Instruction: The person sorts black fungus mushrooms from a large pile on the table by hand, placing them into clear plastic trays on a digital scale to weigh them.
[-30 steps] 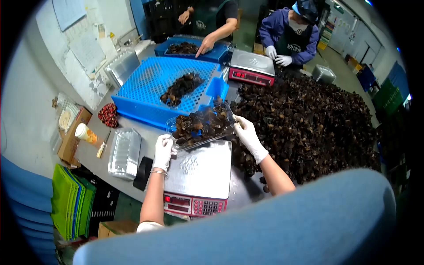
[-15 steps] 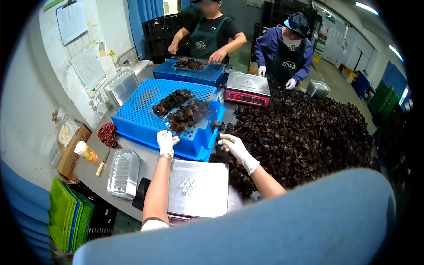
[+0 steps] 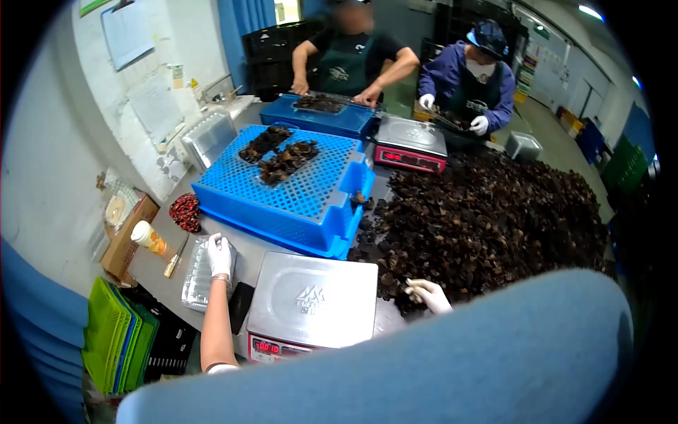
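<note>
Step in hand, apparently tray-taking: your left hand (image 3: 220,258) at the clear tray stack (image 3: 198,284) on the bench (image 3: 247,256), fingers over its upper part, pinching or not cannot tell; a lift seems to call for parting one tray. Your right hand (image 3: 428,295): fingers partly curled, grip unclear, beside the dark fungus heap (image 3: 494,212) (blue fabric (image 3: 395,360) hides the forearm). Also: scale (image 3: 311,293) between both hands, black object (image 3: 241,304) between stack and scale, blue crate (image 3: 275,212) beyond.
</note>
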The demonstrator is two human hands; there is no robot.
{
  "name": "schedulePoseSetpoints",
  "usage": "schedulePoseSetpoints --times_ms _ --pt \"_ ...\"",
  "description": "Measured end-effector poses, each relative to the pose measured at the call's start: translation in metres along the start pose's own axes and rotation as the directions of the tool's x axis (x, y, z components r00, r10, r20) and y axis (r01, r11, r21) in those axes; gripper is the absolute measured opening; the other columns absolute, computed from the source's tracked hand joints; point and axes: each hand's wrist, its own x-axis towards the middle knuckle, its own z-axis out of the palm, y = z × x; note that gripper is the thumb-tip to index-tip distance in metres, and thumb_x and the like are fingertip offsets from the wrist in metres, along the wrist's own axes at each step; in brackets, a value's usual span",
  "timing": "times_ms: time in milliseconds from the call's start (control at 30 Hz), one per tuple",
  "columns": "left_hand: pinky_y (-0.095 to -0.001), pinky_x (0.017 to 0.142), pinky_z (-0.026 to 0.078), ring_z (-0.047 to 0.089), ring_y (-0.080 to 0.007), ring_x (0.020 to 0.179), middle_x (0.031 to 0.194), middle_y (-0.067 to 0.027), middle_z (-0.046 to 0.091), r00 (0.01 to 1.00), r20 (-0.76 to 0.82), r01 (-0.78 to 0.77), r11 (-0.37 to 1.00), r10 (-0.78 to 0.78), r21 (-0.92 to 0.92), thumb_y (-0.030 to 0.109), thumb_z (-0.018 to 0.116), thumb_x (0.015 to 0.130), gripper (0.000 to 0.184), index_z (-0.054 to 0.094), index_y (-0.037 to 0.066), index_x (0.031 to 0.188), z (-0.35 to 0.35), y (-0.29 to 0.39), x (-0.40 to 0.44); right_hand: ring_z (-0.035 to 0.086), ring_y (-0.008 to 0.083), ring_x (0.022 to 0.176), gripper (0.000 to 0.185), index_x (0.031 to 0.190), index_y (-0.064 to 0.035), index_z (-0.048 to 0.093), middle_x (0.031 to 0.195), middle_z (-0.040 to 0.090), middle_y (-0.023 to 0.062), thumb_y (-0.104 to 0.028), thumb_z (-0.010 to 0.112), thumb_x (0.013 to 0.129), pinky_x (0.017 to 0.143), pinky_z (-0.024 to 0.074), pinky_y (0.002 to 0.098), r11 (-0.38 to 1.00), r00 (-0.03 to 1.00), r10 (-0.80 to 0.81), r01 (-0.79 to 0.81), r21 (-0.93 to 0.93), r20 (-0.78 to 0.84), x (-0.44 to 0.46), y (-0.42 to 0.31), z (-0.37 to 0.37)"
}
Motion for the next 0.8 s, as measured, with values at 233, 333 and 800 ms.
schedulePoseSetpoints --times_ms 233,333,800 --pt "-0.0371 0.086 0.051 0.062 -0.0290 0.097 0.109 -0.0159 0.060 0.938 -0.053 -0.333 0.933 0.343 0.135 0.012 0.063 0.089 0.023 0.064 0.005 0.110 0.017 0.014 0.008 0.055 0.0053 0.071 0.028 0.122 0.0013 0.064 0.095 0.070 0.0038 -0.009 0.055 0.097 0.066 0.0456 0.0187 0.998 0.996 0.058 -0.055 0.044 -0.069 -0.021 0.041 -0.015" --pt "-0.0434 0.098 0.045 0.056 -0.0354 0.111 0.122 -0.0173 0.059 0.838 0.109 -0.542 0.794 0.534 0.274 0.019 0.064 0.088 0.033 0.063 0.008 0.119 0.050 0.062 0.021 0.056 0.0065 0.073 0.031 0.125 0.0027 0.062 0.098 0.070 0.0059 -0.006 0.054 0.096 0.066 0.0460 0.0194 0.998 0.995 0.066 -0.066 -0.006 -0.073 -0.026 0.036 -0.008" --pt "-0.0436 0.102 0.042 0.054 -0.0371 0.120 0.129 -0.0214 0.057 0.709 0.266 -0.700 0.697 0.653 0.156 0.020 0.056 0.094 0.034 0.057 0.003 0.123 0.137 0.120 0.041 0.060 0.0088 0.078 0.030 0.123 0.0051 0.062 0.098 0.071 0.0081 -0.009 0.055 0.097 0.072 0.0482 0.0213 0.988 0.979 0.150 -0.153 -0.012 -0.141 -0.029 0.045 -0.007"
